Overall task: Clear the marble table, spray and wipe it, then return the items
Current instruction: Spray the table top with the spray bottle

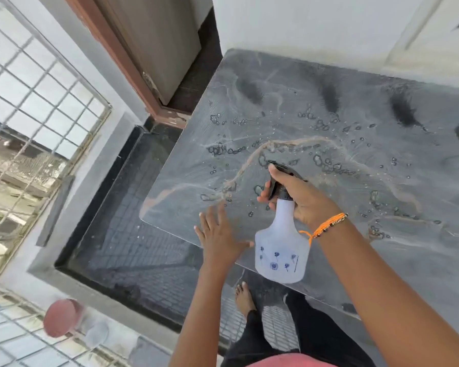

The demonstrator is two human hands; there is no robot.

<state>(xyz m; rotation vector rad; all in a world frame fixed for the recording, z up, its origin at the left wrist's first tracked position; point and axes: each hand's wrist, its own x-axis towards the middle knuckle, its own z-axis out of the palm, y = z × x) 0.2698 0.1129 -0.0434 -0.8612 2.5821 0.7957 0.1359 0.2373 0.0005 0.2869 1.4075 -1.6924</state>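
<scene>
Above the wet marble table (329, 107), the light, possibly slippery plastic spray bottle (280, 250) is gripped at its neck by the right hand (300, 197), while the left hand (217, 234) is spread open.

Door (154, 43): brown wooden frame, grey panel, landmark. Window grille (32, 107): white metal bars, left of the door. Dark tiled floor (133, 247): below the door's threshold. Round pink object (61, 317): blurred, far below-left of the door, beside a pale round object (97, 333).
</scene>
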